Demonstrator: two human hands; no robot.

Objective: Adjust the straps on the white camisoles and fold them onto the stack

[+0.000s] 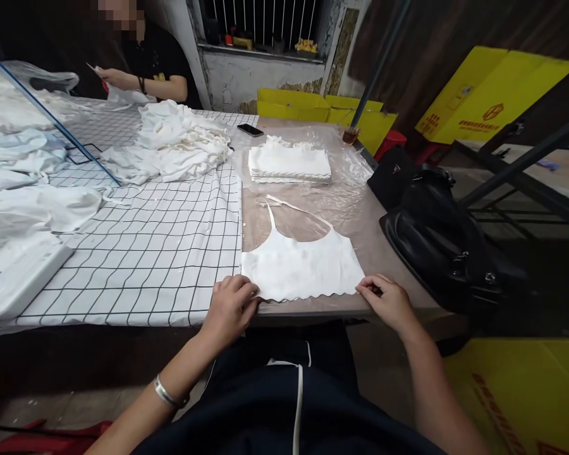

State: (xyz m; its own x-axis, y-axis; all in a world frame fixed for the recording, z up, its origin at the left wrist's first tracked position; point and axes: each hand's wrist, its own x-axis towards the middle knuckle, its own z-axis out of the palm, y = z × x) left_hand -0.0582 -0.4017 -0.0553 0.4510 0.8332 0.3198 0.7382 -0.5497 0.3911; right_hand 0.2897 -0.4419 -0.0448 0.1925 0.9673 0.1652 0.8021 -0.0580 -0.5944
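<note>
My left hand (230, 303) and right hand (387, 299) each pinch a bottom corner of the white camisole (302, 268), straps pointing away.

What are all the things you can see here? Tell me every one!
camisole top: one, white, flat at table edge
folded stack: one, white, behind the top
loose pile of garments: one, white, on checked cloth
checked cloth: one, white with black lines, table's left part
phone: one, black, far on table
bags: black, right of table
boxes: yellow, at back
co-worker: one, black shirt, far left
left hand: on top's lower left corner
right hand: on top's lower right corner
</note>
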